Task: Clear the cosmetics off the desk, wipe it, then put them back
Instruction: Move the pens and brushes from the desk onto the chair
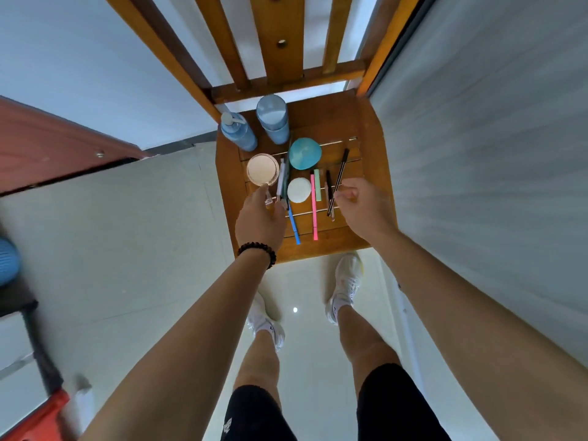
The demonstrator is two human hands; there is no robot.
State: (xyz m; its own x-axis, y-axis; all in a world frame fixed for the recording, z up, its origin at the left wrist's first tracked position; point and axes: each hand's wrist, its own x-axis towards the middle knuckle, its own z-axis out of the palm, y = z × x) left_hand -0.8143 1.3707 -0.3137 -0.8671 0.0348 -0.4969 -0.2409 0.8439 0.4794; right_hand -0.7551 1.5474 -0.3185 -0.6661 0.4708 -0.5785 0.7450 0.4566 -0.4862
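Cosmetics are all sitting on the wooden chair seat (366, 128), not on any table. The pump bottle (238, 132) and the blue bottle (273, 119) stand at the seat's 11 o'clock corner. The open jar (262, 169) is at 9, with a teal disc (305, 153) and a white pad (299, 190) near the middle. The blue pen (294, 227) and pink pen (314, 206) point toward 6. The left hand (261, 218) has its fingers curled down just beside the jar, can't tell if it grips anything. The right hand (362, 205) pinches the thin black pencil (342, 168) at 3. The hands are apart.
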